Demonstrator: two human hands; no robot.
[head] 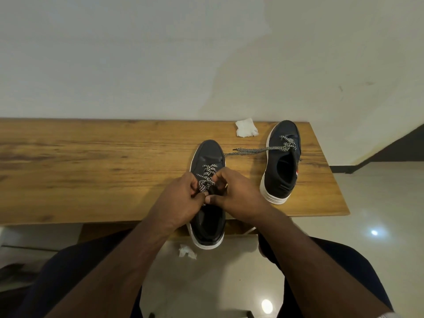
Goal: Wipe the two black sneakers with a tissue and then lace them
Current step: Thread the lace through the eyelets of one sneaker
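Hands work the near shoe (207, 157) at the table (91, 171) edge: left hand (181, 203) and right hand (234, 196) both pinch its lace (207, 177). Best keep tension even, ends matched.

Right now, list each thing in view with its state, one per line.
Near sneaker: upright, heel past the table edge, partly laced.
Far sneaker: upright, few rows laced, lace trailing left.
Left hand: pinching the near lace.
Right hand: pinching the near lace.
Table tissue: crumpled.
Floor tissue: crumpled.
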